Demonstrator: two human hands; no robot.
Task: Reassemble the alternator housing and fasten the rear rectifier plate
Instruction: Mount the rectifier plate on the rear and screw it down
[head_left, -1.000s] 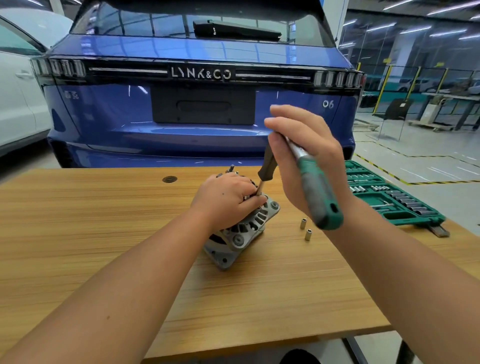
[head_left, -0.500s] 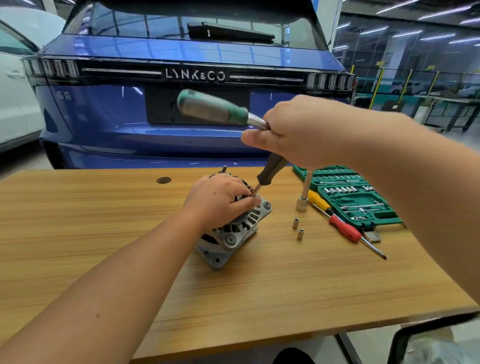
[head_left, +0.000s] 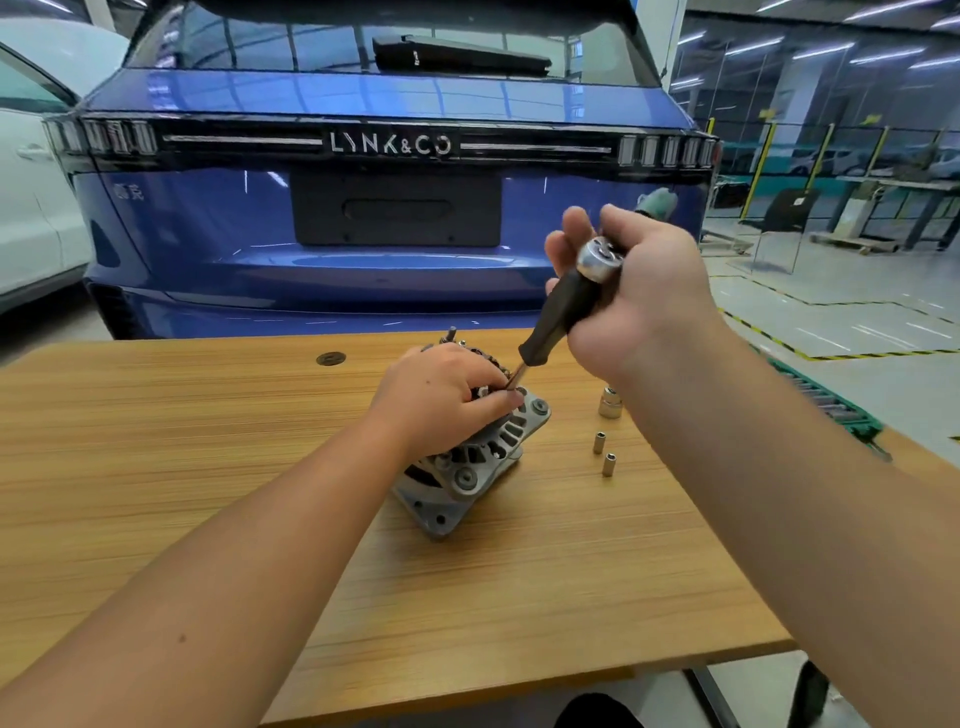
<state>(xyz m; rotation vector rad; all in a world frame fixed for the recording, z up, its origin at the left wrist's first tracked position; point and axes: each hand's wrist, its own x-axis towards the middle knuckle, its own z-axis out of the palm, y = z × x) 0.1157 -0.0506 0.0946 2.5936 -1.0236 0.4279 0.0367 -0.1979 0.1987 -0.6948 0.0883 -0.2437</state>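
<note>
Sitting tilted on the table (head_left: 208, 467), near its middle, the alternator (head_left: 467, 467) leans on one edge, not flat. The left hand (head_left: 441, 400) lies on top of it with fingers curled down over the rear plate, holding it in place. A driver (head_left: 558, 322) with a black handle slants down from the right, and its thin tip meets the top of the alternator just beside the left fingertips (head_left: 511, 400). The right hand (head_left: 639, 291) is wrapped tight round the top of the driver, where a shiny ratchet head shows. I think the tip could slip off the screw and poke those fingers, because it stands at a slant and they are so close. The alternator could also rock, since it leans. Three small sockets (head_left: 605, 452) stand near the right arm, which could knock them over. A blue car (head_left: 395, 156) is parked behind the table.
</note>
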